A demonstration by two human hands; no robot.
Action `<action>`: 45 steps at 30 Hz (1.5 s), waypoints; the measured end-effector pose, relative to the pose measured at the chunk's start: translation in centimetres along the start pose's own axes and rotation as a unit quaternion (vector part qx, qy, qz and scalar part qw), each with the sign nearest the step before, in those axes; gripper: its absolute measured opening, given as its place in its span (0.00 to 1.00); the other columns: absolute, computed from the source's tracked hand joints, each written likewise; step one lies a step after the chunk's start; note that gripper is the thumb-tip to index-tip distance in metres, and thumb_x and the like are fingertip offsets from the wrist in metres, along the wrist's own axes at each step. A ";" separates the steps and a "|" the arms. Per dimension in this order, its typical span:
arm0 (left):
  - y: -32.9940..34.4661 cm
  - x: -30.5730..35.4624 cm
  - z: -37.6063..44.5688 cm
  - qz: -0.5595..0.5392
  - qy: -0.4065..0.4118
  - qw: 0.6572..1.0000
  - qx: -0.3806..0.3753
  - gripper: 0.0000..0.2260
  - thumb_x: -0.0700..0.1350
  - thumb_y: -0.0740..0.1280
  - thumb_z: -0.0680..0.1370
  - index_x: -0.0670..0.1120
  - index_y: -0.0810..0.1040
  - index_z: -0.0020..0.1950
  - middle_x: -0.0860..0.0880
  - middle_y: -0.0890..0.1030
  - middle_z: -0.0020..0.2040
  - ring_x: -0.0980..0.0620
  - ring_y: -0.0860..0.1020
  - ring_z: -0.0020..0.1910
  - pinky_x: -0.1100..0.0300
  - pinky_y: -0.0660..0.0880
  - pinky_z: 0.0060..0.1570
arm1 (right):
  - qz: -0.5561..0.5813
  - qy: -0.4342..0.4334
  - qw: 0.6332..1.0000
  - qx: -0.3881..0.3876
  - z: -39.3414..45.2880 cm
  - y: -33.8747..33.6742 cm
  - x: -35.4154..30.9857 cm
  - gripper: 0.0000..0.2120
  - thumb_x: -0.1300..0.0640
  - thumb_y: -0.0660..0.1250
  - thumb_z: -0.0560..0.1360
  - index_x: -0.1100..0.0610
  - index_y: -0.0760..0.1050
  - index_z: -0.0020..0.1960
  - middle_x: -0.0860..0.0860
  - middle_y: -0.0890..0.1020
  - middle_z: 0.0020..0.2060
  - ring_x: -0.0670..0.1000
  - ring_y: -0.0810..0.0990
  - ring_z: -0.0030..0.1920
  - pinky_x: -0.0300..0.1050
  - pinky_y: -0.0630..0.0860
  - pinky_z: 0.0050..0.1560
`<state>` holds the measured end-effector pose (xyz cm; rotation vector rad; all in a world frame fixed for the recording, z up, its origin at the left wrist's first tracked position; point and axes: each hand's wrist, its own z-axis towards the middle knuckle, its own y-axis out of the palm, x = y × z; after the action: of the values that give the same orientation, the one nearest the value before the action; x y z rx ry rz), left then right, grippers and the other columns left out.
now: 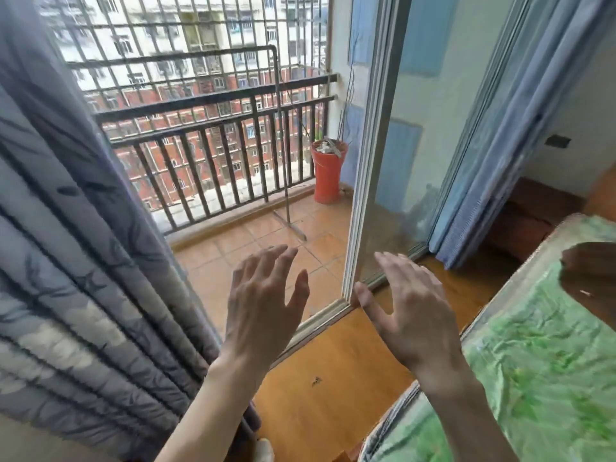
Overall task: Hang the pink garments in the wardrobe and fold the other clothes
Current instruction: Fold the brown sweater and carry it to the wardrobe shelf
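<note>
Both the left hand (263,305) and right hand (410,315) hovered spread-fingered and empty at the balcony door (376,181); no garments, presumably soft and light, appeared.

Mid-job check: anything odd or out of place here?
No garments or wardrobe in view. Both hands, left and right, are open and empty, facing the open balcony door. Nothing spilled or damaged.

Body in view: left hand (263,301) and right hand (410,311), both bare, with bare forearms. No sleeves reach the wrists or the visible forearm length. No gloves, rings, watch or bands visible. Nails short, unpainted as far as the blur allows. Slim fingers, narrow wrists. Nothing else of the person shows.
</note>
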<state>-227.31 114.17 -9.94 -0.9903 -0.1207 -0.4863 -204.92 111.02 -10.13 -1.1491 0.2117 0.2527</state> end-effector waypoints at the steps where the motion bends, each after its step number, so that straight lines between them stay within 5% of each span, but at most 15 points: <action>1: 1.2 -0.4 1.5 -0.003 0.012 1.000 -0.007 0.20 0.54 0.60 0.84 0.45 0.77 0.71 0.47 0.80 0.68 0.45 0.77 0.66 0.47 0.72 0.67 | -0.007 0.012 1.000 0.002 1.0 0.6 0.4 0.34 0.31 0.52 0.82 0.52 0.70 0.77 0.50 0.75 0.74 0.51 0.69 0.76 0.55 0.63 0.77; 11: 12.5 -5.2 18.3 -0.082 0.158 0.983 -0.042 0.19 0.53 0.64 0.83 0.47 0.78 0.71 0.48 0.80 0.68 0.46 0.77 0.66 0.48 0.72 0.65 | -0.045 0.142 0.986 0.075 14.7 6.4 2.9 0.36 0.31 0.49 0.82 0.54 0.70 0.77 0.50 0.75 0.74 0.50 0.72 0.75 0.56 0.68 0.75; 18: 18.7 -3.5 26.9 -0.161 0.237 0.955 -0.075 0.20 0.56 0.60 0.84 0.47 0.78 0.70 0.49 0.80 0.67 0.45 0.77 0.66 0.47 0.73 0.65 | -0.105 0.229 0.959 0.128 19.6 6.3 5.8 0.31 0.35 0.56 0.82 0.55 0.73 0.75 0.51 0.78 0.71 0.51 0.74 0.73 0.53 0.69 0.74; 32: 32.8 10.0 37.1 -0.242 0.369 0.887 -0.133 0.19 0.54 0.61 0.85 0.45 0.78 0.70 0.48 0.80 0.68 0.45 0.77 0.67 0.47 0.72 0.69 | -0.187 0.398 0.880 0.180 22.7 6.1 20.6 0.31 0.35 0.55 0.82 0.54 0.70 0.77 0.49 0.76 0.73 0.51 0.74 0.72 0.51 0.69 0.74; 45: 47.2 28.2 48.5 -0.251 0.428 0.855 -0.153 0.19 0.54 0.61 0.85 0.46 0.77 0.71 0.48 0.79 0.68 0.45 0.77 0.65 0.50 0.72 0.66 | -0.213 0.430 0.850 0.219 31.1 3.4 40.6 0.31 0.37 0.56 0.82 0.58 0.74 0.73 0.55 0.80 0.68 0.56 0.78 0.68 0.57 0.74 0.68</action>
<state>-175.43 165.98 -10.75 -0.9632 0.5340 -1.4258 -166.17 144.53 -12.77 -0.7517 0.7517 -0.7058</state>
